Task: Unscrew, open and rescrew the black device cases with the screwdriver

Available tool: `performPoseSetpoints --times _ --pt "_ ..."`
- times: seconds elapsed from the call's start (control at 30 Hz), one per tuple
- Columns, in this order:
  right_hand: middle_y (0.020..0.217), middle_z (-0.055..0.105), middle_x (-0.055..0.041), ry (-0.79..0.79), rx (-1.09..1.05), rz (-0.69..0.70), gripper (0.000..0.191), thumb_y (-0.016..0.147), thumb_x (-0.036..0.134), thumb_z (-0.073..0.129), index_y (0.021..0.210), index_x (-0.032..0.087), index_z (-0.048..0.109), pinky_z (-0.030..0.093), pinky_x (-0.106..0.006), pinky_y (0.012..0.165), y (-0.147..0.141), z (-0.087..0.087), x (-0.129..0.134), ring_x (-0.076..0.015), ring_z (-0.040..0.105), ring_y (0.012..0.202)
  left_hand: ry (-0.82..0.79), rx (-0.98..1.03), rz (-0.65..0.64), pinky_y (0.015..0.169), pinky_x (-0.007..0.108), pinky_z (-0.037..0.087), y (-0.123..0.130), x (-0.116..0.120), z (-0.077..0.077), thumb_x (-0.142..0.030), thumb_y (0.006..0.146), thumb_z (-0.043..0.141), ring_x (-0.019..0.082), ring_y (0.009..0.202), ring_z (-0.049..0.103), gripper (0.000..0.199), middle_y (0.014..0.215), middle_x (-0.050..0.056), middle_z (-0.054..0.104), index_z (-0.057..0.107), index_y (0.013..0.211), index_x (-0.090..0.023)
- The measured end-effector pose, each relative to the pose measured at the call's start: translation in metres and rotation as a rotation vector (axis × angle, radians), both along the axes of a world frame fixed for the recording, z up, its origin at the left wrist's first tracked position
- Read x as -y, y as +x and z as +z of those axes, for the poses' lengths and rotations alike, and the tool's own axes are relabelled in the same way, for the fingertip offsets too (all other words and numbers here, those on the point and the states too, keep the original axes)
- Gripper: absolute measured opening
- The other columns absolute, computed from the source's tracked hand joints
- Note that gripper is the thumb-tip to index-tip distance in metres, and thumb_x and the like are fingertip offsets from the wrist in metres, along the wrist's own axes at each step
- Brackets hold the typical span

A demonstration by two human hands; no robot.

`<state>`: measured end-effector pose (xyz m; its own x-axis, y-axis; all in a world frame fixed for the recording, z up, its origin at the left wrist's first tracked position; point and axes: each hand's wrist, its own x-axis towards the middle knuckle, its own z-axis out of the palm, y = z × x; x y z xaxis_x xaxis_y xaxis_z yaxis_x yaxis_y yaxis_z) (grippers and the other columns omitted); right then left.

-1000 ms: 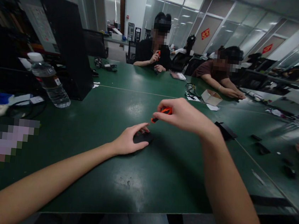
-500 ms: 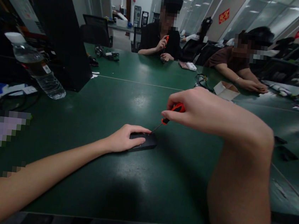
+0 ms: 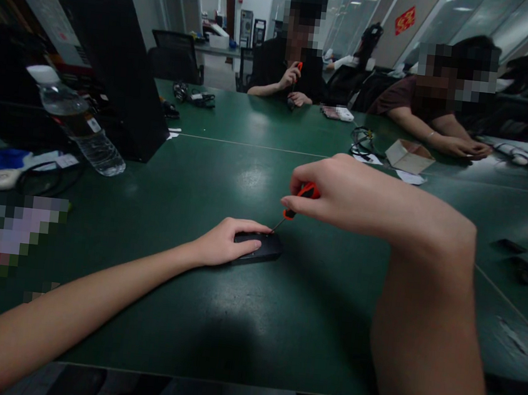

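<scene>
A flat black rectangular device lies on the green table in front of me; its exact kind I cannot make out. My left hand grips it from the left, with the thumb on top and the fingers along its far edge. My right hand is closed around the red and black handle of a screwdriver. The screwdriver slants down to the left, and its tip meets the device's far edge beside my left fingertips.
A water bottle stands at the left, near a black pillar. Across the green table sit two people; one holds an orange-handled tool. A small open box and cables lie at the far right.
The whole view has shifted slightly, so the table items appear further right. My right hand and the screwdriver sit slightly closer to my left hand; both grips are unchanged.
</scene>
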<state>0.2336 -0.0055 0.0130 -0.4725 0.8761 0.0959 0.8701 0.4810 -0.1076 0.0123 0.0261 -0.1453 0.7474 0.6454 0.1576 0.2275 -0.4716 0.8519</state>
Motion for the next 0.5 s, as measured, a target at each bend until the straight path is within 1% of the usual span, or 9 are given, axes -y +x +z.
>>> performPoseSetpoints --times 0.17,0.3,0.4,0.5 --pt "0.066 0.068 -0.0008 0.028 0.001 0.001 0.024 0.091 0.039 0.063 0.079 0.021 0.074 0.035 -0.029 0.056 -0.006 -0.001 0.002 -0.0138 0.056 0.057 -0.008 0.006 0.011 0.109 0.042 0.049 0.000 0.001 -0.001 -0.025 0.094 0.063 0.026 0.120 0.068 0.036 0.130 0.008 0.074 0.071 0.128 -0.019" --pt "0.064 0.064 -0.0027 0.110 0.059 0.038 0.036 0.097 0.041 0.054 0.075 0.019 0.071 0.035 -0.030 0.059 -0.021 -0.002 0.005 -0.0144 0.056 0.060 -0.006 -0.002 0.019 0.109 0.041 0.049 0.000 0.002 -0.001 -0.024 0.093 0.063 0.026 0.121 0.068 0.036 0.130 0.008 0.074 0.070 0.129 -0.019" --pt "0.062 0.061 -0.0045 0.148 0.086 0.025 0.041 0.100 0.041 0.050 0.073 0.017 0.070 0.038 -0.030 0.064 -0.034 -0.002 0.006 -0.0166 0.058 0.063 0.001 0.023 0.010 0.109 0.040 0.049 0.000 0.001 -0.002 -0.022 0.093 0.062 0.025 0.121 0.068 0.037 0.129 0.008 0.074 0.069 0.130 -0.018" --pt "0.065 0.063 -0.0063 0.160 0.074 0.006 0.041 0.101 0.041 0.049 0.077 0.017 0.071 0.041 -0.032 0.069 -0.042 -0.004 0.009 -0.0193 0.062 0.068 0.008 0.044 0.000 0.110 0.041 0.048 0.001 0.001 -0.004 -0.023 0.094 0.062 0.025 0.121 0.068 0.036 0.130 0.008 0.074 0.069 0.129 -0.019"
